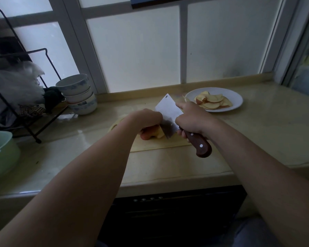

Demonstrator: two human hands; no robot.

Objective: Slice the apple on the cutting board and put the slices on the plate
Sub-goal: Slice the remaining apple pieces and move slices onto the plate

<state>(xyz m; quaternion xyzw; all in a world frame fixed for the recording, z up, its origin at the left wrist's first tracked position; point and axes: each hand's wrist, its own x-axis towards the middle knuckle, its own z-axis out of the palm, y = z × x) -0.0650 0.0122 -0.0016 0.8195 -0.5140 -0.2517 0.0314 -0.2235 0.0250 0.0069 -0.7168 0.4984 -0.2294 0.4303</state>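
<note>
**Mid-slice, with most of the apple already plated**

At the far left edge of the frame sits a pale green round pot (pixel 0 154). A black wire rack (pixel 16 86) stands above it, and a stack of white-and-blue ceramic bowls (pixel 78 93) is just right of the rack — none of these belongs to the job.

Just left of centre, the left hand (pixel 148 120) arches over the remaining chunk of red-skinned apple (pixel 152 133). Its fingers are curled down and close together on top of the fruit, pinning it to the pale wooden cutting board (pixel 159 145). The fingertips themselves are hidden behind the knuckles. The chunk is small, with red skin showing low on its left and a cream cut face turned towards the blade.

The broad steel cleaver (pixel 168 109) stands edge-down against that cut face, its flat just beside the left knuckles. The right hand (pixel 193 120) is clamped round the dark reddish wooden handle (pixel 200 145), with the index finger laid straight along the blade's top.

By my reading the slicing step is in hand and well along. The next move calls for a straight press down through the chunk, left fingertips kept tucked back from the edge. The chunk will probably need a firm hold, being small and likely slippery on its wet face. The fresh slices then need carrying right to the plate.

Right of centre, beyond the board's far corner on the beige stone counter (pixel 168 166), the white round plate (pixel 237 98) holds a loose heap of thin apple slices (pixel 212 102) — cream flesh edged with red skin, overlapping one another.
</note>
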